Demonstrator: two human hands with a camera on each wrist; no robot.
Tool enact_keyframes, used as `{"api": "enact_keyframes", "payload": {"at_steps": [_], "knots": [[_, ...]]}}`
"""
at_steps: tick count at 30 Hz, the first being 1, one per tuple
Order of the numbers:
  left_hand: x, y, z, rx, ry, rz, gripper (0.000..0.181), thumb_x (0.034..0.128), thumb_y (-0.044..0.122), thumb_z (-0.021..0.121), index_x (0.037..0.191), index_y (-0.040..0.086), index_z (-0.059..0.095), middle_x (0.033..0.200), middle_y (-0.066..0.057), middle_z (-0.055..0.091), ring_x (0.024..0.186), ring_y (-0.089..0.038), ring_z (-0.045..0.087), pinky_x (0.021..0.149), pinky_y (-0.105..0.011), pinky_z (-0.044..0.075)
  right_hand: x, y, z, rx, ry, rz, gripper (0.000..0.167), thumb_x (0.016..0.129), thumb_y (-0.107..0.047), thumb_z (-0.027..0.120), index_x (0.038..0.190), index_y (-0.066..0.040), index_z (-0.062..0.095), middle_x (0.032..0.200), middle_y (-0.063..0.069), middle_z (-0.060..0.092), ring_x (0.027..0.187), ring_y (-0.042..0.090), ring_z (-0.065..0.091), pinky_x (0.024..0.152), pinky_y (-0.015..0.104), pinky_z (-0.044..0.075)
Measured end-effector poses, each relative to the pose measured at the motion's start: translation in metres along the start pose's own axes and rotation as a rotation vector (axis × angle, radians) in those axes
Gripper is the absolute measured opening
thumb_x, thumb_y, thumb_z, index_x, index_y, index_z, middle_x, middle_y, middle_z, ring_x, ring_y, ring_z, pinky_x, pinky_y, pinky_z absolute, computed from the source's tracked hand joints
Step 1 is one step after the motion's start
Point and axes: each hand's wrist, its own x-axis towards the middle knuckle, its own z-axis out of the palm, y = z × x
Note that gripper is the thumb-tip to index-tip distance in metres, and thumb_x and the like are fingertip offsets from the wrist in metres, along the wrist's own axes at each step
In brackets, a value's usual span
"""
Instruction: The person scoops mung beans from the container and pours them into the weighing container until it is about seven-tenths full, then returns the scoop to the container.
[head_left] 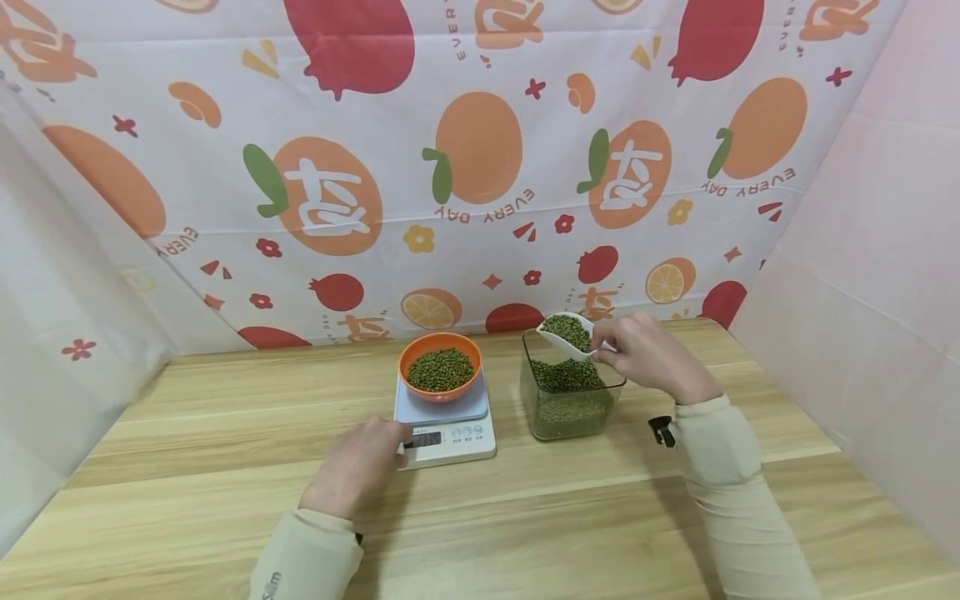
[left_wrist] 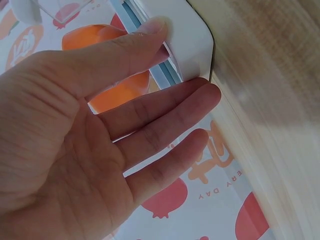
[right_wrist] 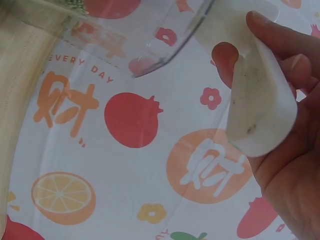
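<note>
My right hand [head_left: 645, 354] grips a white scoop [right_wrist: 262, 105] by its handle; in the head view the scoop is heaped with green mung beans [head_left: 567, 332]. It is held over a clear square container [head_left: 570, 417] part filled with the same beans. My left hand [head_left: 366, 462] touches the left front corner of a white kitchen scale [head_left: 457, 446]. In the left wrist view its thumb lies on the scale's edge and the other fingers [left_wrist: 165, 132] extend loosely. An orange bowl [head_left: 441, 397] holding mung beans sits on the scale's platform. The scale's display digits are too small to read.
The wooden table [head_left: 225, 467] carries the scale and, to its right, the container. A fruit-printed cloth [head_left: 480, 250] hangs behind the table's back edge, with pale sheets at both sides. A black strap end [head_left: 662, 431] hangs from the right wrist.
</note>
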Motion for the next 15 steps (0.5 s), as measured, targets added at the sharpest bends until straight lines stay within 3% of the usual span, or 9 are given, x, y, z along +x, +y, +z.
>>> {"api": "enact_keyframes", "payload": {"at_steps": [15], "knots": [[-0.001, 0.000, -0.001, -0.006, 0.003, -0.001, 0.014, 0.0803, -0.001, 0.081, 0.086, 0.009, 0.074, 0.081, -0.004, 0.068, 0.067, -0.016, 0.054, 0.062, -0.039, 0.049, 0.015, -0.011, -0.005, 0.007, -0.023, -0.018, 0.014, 0.087, 0.002, 0.075, 0.080, -0.010, 0.072, 0.073, -0.004, 0.066, 0.060, 0.010, 0.047, 0.054, 0.030, 0.038]]}}
